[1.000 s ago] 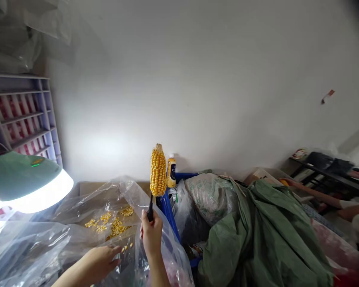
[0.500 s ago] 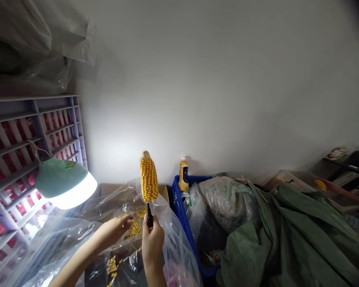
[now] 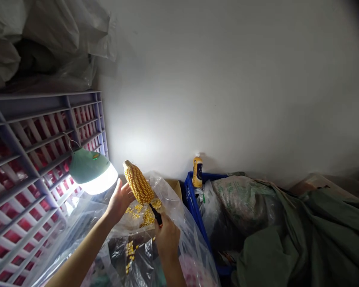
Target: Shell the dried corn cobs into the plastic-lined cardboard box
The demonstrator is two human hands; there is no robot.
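Observation:
A corn cob (image 3: 138,184) full of yellow kernels is stuck on the end of a black-handled tool (image 3: 156,215) that resembles a screwdriver. Its tip is hidden inside the cob. My right hand (image 3: 167,236) is closed around the handle, where a bit of orange shows. The cob tilts up and to the left. Close by its left side, my left hand (image 3: 119,201) is open with the fingers extended; whether they touch the cob I cannot tell. Loose corn kernels (image 3: 147,217) lie below on clear plastic sheeting (image 3: 175,213) in a cardboard box (image 3: 176,187).
A lit green lamp (image 3: 91,169) hangs at left from stacked purple crates (image 3: 36,175). To the right, a blue basket (image 3: 194,211) holds filled plastic bags (image 3: 242,199), and a yellow bottle (image 3: 197,171) stands at its back corner. Dark green cloth (image 3: 275,255) covers the lower right.
The cob has tipped from upright to leaning left. My left hand has risen and opened beside it. The whole view has shifted, so the surroundings appear further right.

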